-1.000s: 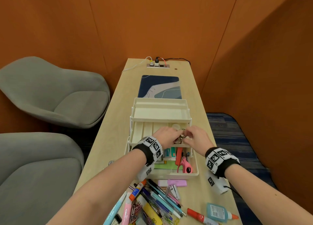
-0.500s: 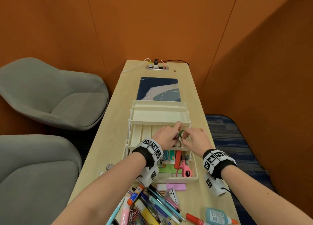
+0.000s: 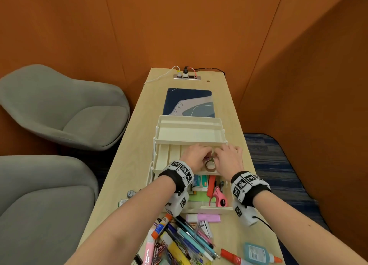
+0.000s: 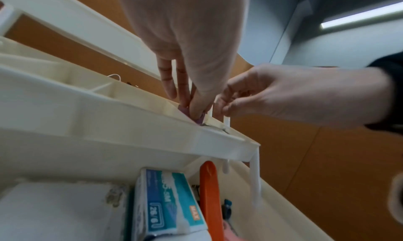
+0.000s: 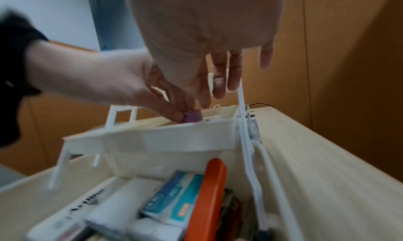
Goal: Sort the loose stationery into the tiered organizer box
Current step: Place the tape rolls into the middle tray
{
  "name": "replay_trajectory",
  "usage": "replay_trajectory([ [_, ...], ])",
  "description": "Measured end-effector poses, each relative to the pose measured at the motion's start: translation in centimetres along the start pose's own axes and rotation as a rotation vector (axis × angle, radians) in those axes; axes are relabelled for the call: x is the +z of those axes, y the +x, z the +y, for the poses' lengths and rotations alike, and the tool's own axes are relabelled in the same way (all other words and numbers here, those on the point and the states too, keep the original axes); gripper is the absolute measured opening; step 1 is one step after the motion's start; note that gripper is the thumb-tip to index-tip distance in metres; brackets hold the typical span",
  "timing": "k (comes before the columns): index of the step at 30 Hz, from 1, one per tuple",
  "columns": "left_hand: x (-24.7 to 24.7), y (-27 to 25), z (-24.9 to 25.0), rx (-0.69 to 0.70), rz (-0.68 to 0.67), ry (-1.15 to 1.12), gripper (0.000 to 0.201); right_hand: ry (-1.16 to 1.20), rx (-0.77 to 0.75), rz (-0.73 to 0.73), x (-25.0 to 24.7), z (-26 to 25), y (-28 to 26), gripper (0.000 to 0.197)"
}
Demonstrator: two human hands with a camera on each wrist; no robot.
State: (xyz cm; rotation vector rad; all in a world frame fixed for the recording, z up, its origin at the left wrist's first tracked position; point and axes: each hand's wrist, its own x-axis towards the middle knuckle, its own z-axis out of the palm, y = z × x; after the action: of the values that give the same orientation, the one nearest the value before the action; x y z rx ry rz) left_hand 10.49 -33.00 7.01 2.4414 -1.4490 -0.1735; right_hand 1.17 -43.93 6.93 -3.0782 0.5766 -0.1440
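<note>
The cream tiered organizer [image 3: 189,140] stands open mid-table, its tiers stepped back. Both hands hover over the right end of the middle tier [image 3: 165,155]. My left hand [image 3: 207,153] pinches a small purple tape roll [image 5: 193,116] between thumb and fingers and holds it down inside a compartment [image 4: 191,113]. My right hand [image 3: 219,155] is right beside it, fingers loosely bent downward, and nothing shows in them. A beige tape roll [image 3: 210,165] lies flat in the same tier, just below both hands.
The bottom tier holds a staple box [image 3: 200,182], an orange tool [image 3: 211,185] and pink scissors [image 3: 219,197]. Loose pens [image 3: 189,238], glue sticks [image 3: 161,227], a pink eraser [image 3: 204,218] and a glue bottle [image 3: 256,253] lie at the near edge. Grey chairs stand left.
Both hands have gone a little lower and farther into the middle tier. The small roll that the fingertips held up half a second ago no longer shows above the hands.
</note>
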Motion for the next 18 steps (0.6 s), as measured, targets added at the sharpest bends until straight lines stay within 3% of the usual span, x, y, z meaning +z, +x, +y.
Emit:
replay_trajectory([
  [4, 0.2, 0.0, -0.3, -0.014, 0.001, -0.039, 0.013, 0.056, -0.065, -0.044, 0.5, -0.5, -1.7, 0.025],
  [8, 0.2, -0.1, -0.1, 0.013, -0.051, -0.065, 0.012, 0.055, 0.003, -0.093, 0.4, 0.3, -2.3, 0.029],
  [18, 0.7, 0.3, 0.5, 0.065, -0.087, 0.087, 0.016, 0.093, -0.006, -0.202, -0.3, 0.3, -2.2, 0.031],
])
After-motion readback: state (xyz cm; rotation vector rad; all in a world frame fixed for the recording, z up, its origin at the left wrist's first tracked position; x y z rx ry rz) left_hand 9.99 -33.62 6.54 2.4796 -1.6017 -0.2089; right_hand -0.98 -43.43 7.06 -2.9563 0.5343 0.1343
